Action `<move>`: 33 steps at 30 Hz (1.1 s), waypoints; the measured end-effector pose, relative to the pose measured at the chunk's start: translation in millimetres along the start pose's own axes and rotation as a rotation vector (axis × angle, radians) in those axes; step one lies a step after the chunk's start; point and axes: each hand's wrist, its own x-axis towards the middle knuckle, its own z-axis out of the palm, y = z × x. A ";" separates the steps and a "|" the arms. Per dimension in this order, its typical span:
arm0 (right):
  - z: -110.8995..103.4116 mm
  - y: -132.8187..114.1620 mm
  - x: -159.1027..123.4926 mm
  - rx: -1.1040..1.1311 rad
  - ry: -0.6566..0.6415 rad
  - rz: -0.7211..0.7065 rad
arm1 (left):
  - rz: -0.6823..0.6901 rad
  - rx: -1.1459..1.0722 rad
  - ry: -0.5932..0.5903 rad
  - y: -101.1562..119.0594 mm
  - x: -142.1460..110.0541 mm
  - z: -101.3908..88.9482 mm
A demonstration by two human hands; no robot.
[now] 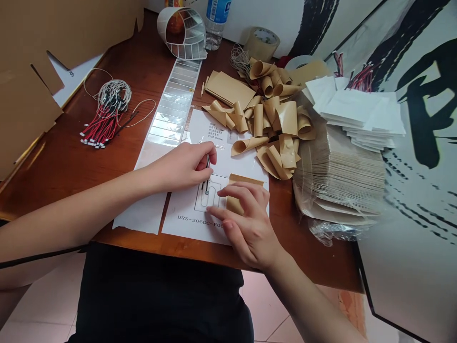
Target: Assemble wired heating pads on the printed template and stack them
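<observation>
My left hand (pixel 189 164) is closed above the printed sheet (pixel 182 205), its thumb and forefinger curled toward each other around a thin black lead (pixel 207 183). A small dark tip of the lead rests on the sheet's printed outline. My right hand (pixel 250 219) holds nothing I can see; its fingers are apart and the fingertips are at the right side of that outline. Beneath and behind the right fingers is a brown paper piece (pixel 246 179), partly hidden. A strip of silvery labels (pixel 170 114) runs beside the sheet, under my left forearm.
Curled brown papers (pixel 259 119) lie behind the sheet, with flat brown pieces (pixel 228 88) near them. Bundled red and white wires (pixel 107 112) lie left. At right stand a wrapped card stack (pixel 342 166) and white packets (pixel 357 109). Tape (pixel 262 43) and a bottle (pixel 216 24) stand behind.
</observation>
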 end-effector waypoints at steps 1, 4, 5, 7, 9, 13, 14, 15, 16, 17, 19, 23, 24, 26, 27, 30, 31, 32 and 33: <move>0.5 -0.7 0.3 -0.013 -0.028 -0.011 | 0.001 0.001 0.001 -0.1 0.0 0.2; 3.0 -2.0 0.3 -0.034 -0.073 -0.015 | 0.001 -0.007 0.007 -0.1 -0.3 0.1; 3.7 -2.2 0.2 -0.031 -0.071 -0.014 | 0.000 -0.012 0.009 0.0 -0.4 -0.5; 4.9 -2.4 0.1 -0.022 -0.058 -0.011 | -0.007 -0.028 0.009 0.0 -0.6 -2.5; 5.6 -2.2 0.4 -0.013 -0.049 -0.008 | -0.010 -0.062 0.021 -0.3 -0.3 -5.2; 6.6 -1.1 1.5 -0.002 -0.036 0.008 | 0.055 -0.091 0.157 -2.0 0.8 -9.5; 6.9 -0.7 1.7 0.000 -0.039 0.011 | 0.085 -0.061 0.200 -2.5 0.9 -9.9; 7.1 -0.3 1.7 0.002 -0.044 0.012 | 0.117 -0.021 0.229 -2.9 0.7 -9.9; 7.2 0.0 1.7 0.004 -0.050 0.012 | 0.149 0.023 0.238 -3.3 0.4 -9.6; 7.2 0.3 1.6 0.006 -0.053 0.008 | 0.183 0.062 0.228 -3.7 -0.2 -9.1; 6.7 0.7 1.5 0.007 -0.051 -0.002 | 0.247 0.130 0.178 -4.3 -1.6 -7.2; 4.9 1.9 3.1 0.027 0.003 -0.026 | 0.324 0.236 0.141 -6.0 -2.6 -0.3; 4.9 2.6 3.7 0.032 0.045 -0.022 | 0.335 0.250 0.142 -6.3 -2.0 1.7; 5.6 4.8 4.6 0.028 0.151 0.006 | 0.352 0.265 0.135 -6.3 -0.1 3.8; 6.3 6.1 4.9 0.023 0.201 0.027 | 0.355 0.271 0.129 -5.7 0.4 3.1; 8.9 9.8 5.0 -0.003 0.289 0.065 | 0.312 0.295 0.138 -2.4 -4.9 -9.6; 9.5 10.6 5.0 -0.014 0.304 0.078 | 0.270 0.306 0.165 -1.6 -10.1 -17.3; 10.1 11.0 5.0 -0.026 0.322 0.094 | 0.216 0.310 0.184 -1.6 -17.3 -26.1; 10.4 11.1 5.2 -0.036 0.340 0.112 | 0.149 0.321 0.219 -2.7 -26.1 -35.2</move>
